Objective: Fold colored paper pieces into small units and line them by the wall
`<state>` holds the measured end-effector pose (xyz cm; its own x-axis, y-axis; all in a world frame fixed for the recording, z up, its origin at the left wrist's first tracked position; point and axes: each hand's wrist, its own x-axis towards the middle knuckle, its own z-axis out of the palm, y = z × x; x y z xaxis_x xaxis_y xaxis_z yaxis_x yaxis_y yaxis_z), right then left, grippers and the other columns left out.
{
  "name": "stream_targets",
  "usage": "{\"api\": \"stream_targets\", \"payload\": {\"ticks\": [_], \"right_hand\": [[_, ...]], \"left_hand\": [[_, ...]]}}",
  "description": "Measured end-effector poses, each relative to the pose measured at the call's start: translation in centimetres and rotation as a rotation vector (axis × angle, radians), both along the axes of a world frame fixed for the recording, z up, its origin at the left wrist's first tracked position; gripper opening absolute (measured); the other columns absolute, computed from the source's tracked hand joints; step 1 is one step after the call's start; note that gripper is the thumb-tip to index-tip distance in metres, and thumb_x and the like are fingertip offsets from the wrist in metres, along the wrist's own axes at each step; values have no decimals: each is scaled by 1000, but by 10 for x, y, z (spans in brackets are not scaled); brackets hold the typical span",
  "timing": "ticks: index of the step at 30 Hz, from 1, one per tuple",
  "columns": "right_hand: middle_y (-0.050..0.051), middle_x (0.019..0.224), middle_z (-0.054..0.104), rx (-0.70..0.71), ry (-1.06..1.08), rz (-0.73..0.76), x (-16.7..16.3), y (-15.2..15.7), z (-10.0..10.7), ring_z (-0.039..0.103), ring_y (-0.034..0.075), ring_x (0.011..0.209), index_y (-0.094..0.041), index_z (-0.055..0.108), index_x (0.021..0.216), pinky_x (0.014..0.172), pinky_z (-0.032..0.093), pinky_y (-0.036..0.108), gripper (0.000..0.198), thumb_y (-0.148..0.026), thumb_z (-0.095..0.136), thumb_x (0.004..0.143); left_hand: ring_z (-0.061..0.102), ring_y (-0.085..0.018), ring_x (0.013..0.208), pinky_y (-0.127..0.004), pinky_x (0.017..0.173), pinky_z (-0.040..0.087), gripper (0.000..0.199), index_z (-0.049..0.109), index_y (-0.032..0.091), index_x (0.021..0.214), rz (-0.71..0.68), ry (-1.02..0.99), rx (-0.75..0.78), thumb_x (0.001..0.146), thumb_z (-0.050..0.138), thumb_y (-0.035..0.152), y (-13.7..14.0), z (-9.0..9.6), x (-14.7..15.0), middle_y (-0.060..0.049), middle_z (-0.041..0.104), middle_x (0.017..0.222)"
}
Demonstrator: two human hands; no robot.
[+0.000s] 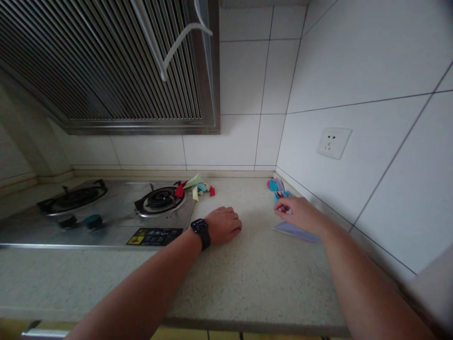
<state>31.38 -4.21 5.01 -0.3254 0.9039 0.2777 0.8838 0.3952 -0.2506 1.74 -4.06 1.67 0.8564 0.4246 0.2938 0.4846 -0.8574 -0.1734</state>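
Observation:
My left hand [223, 225], with a black watch [200, 229] on its wrist, rests on the counter with its fingers curled. Its palm is turned down, so anything inside is hidden. My right hand [295, 210] is held over the right side of the counter, its fingers bent in and thumb close to them; I cannot make out anything in them. Just below it lies a flat, thin purple sheet [296, 231], partly covered by the hand. Behind the right hand sits a small pile of blue, pink and purple folded strips [274, 185], which look like paper.
More folded strips [197, 185], red, yellow-green and blue, lie by the right burner [163, 198] of the steel stove [116, 231]. A range hood [141, 127] with a white hanger [186, 35] is overhead. A socket [334, 142] is on the right wall. The counter [247, 288] ends in front.

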Motion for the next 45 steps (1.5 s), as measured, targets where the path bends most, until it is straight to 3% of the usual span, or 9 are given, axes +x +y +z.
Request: {"api": "stream_targets", "payload": {"ticks": [3,10,12,16,21,27,39,45], "right_hand": [[5,81,68,91,4,155,-32,-2,-3,59,19,80,-19,68,83,84,40,34,16,-26,54,85],[5,81,65,70,-73,479,-87,-5,-24,57,18,82,-18,65,85,79,41,31,14,-18,51,86],[8,89,64,146,-150,472,-95,-2,-28,56,22,91,-17,64,87,85,40,36,11,-19,55,82],[15,109,61,193,-196,457,-108,4,-39,52,26,109,-13,61,107,94,37,40,27,-20,54,82],[16,121,60,96,-177,456,-113,12,-53,51,25,118,-12,56,121,101,35,41,36,-23,47,88],[16,148,36,-35,-227,467,-112,28,-62,27,26,140,-13,38,142,113,21,44,57,-44,36,94],[17,151,30,-104,-142,477,-113,21,-59,25,30,141,-15,32,147,115,19,45,71,-57,39,91],[17,152,26,-154,-134,493,-104,11,-55,22,31,141,-13,34,146,116,17,44,83,-69,38,85]], "left_hand": [[54,-21,89,-35,77,41,22,64,20,92,13,26,28,93,46,32,-1,1,1,-5,65,88],[55,-22,85,-36,71,40,24,65,20,88,28,91,61,93,45,33,1,4,1,-7,65,85],[55,-22,86,-36,71,40,24,65,19,85,52,101,68,92,47,33,2,6,0,-8,65,84],[55,-24,89,-37,73,39,25,66,17,80,127,88,108,90,49,31,6,8,-6,-10,66,84],[55,-24,87,-37,71,38,25,65,16,82,194,55,111,91,48,32,10,7,-10,-10,66,85],[53,-23,92,-38,80,39,22,65,17,93,182,-9,104,91,48,30,9,11,-9,-9,66,90],[53,-21,100,-35,88,44,26,59,21,113,103,-56,-62,89,49,25,6,4,-3,-7,62,109],[50,-22,105,-38,93,40,25,61,24,113,65,-92,-63,91,48,27,5,5,0,-5,63,108]]}}
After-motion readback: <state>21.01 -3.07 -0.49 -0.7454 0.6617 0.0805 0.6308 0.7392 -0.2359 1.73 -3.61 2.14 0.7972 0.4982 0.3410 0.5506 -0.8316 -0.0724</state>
